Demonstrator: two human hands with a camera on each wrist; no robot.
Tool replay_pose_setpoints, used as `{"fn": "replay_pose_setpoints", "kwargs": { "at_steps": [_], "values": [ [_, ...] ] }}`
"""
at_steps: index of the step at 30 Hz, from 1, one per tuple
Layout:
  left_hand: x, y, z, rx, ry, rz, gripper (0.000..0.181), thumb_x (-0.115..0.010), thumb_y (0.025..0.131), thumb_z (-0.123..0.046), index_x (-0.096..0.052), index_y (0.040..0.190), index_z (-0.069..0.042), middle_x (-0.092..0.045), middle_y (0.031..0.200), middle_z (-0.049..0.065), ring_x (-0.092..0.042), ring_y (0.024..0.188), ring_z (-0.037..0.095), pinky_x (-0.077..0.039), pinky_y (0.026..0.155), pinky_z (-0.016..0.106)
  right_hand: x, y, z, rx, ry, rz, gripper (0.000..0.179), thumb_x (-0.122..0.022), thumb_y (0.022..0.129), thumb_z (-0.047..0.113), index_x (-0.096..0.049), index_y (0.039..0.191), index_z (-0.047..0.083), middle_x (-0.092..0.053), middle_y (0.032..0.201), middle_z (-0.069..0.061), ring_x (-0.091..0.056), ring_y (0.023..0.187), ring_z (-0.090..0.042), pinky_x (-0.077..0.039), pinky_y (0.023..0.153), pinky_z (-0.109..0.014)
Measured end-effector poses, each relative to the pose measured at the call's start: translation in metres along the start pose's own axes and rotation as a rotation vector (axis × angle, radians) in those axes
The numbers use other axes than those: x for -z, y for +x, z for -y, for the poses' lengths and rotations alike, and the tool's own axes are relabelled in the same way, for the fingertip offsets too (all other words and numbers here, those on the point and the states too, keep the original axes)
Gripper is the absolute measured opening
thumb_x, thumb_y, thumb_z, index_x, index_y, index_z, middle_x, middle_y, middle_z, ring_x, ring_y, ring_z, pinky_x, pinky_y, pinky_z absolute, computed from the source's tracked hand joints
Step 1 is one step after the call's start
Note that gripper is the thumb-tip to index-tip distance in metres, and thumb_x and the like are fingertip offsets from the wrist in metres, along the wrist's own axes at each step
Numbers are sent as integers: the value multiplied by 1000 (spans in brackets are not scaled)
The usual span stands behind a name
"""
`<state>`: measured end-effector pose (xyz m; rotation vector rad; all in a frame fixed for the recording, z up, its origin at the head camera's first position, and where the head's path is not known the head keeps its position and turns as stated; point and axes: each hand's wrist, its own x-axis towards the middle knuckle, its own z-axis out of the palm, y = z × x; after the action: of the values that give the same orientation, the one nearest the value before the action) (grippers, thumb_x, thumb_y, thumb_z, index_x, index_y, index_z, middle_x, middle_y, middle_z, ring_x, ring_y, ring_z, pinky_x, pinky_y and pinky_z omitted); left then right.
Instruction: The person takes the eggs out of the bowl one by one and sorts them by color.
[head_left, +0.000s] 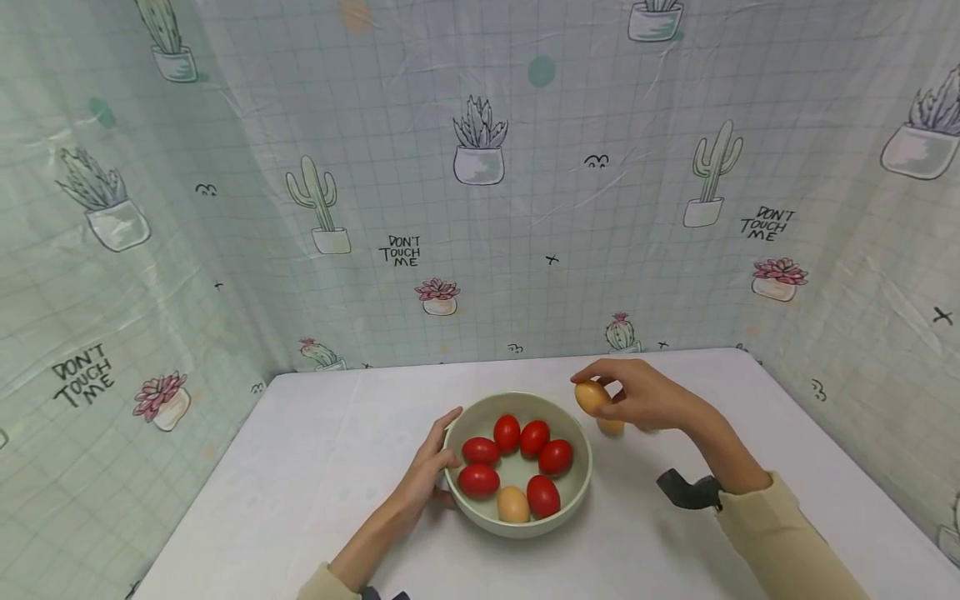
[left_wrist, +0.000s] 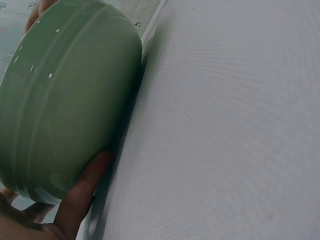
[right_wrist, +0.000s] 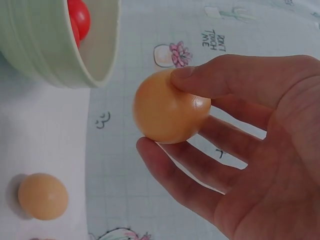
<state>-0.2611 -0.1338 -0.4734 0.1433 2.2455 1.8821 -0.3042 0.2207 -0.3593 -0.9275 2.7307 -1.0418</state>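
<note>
A pale green bowl (head_left: 583, 487) stands on the white table, holding several glossy red egg-shaped pieces (head_left: 478, 481) and one light brown egg (head_left: 513, 505). My left hand (head_left: 429, 467) grips its left side, thumb over the rim; in the left wrist view a finger lies against the lower wall of the bowl (left_wrist: 75, 100). Right of the bowl, above the table, my right hand (head_left: 651, 393) pinches an orange-brown egg (right_wrist: 170, 107) between thumb and fingertips. Below that hand, another brown egg (right_wrist: 44, 196) lies on the table, partly hidden in the head view.
The white table (head_left: 315, 458) extends to both sides of the bowl. Behind it and along the sides hangs a grid-patterned cloth (head_left: 555, 233) with printed cacti. A dark strap piece (head_left: 690, 490) sticks out from the right wrist.
</note>
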Motion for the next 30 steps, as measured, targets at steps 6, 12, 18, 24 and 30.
{"fn": "replay_pose_setpoints", "kwargs": {
  "at_steps": [6, 12, 18, 24, 30],
  "values": [
    [-1, 0, 0, 1, -1, -5, 82, -50, 83, -12, -33, 160, -34, -25, 172, 7, -20, 158, 44, -23, 107, 85, 2, -5, -11, -5, -6, -38, 43, -73, 86, 2, -69, 128, 8, -71, 124, -10, -65, 111, -29, -61, 86, -36],
    [-1, 0, 1, 0, 1, 0, 82, -50, 83, -12, -34, 160, -34, -25, 172, 6, -21, 157, 44, -29, 104, 83, 4, -12, -21, -51, -6, -65, 42, -71, 87, 2, -68, 129, 6, -70, 127, -14, -66, 107, -27, -59, 82, -29],
    [-1, 1, 1, -8, 11, -4, 80, -50, 84, -13, -34, 160, -35, -25, 172, 6, -21, 156, 45, -31, 104, 83, 9, -18, -29, -91, -11, -109, 44, -72, 88, 3, -67, 131, 6, -68, 131, -17, -66, 112, -34, -58, 80, -30],
    [-1, 2, 2, -12, 13, -4, 80, -50, 84, -14, -34, 160, -36, -25, 172, 5, -21, 157, 44, -26, 107, 83, 12, -23, -40, -133, -39, -159, 46, -73, 87, 5, -67, 133, 5, -68, 131, -18, -63, 119, -41, -58, 88, -44],
    [0, 2, 2, -12, 11, -4, 79, -50, 85, -15, -34, 159, -37, -25, 172, 5, -21, 157, 43, -25, 109, 82, 15, -30, -50, -160, -56, -195, 48, -72, 87, 5, -65, 135, 4, -69, 131, -18, -62, 121, -44, -55, 92, -49]
  ]
}}
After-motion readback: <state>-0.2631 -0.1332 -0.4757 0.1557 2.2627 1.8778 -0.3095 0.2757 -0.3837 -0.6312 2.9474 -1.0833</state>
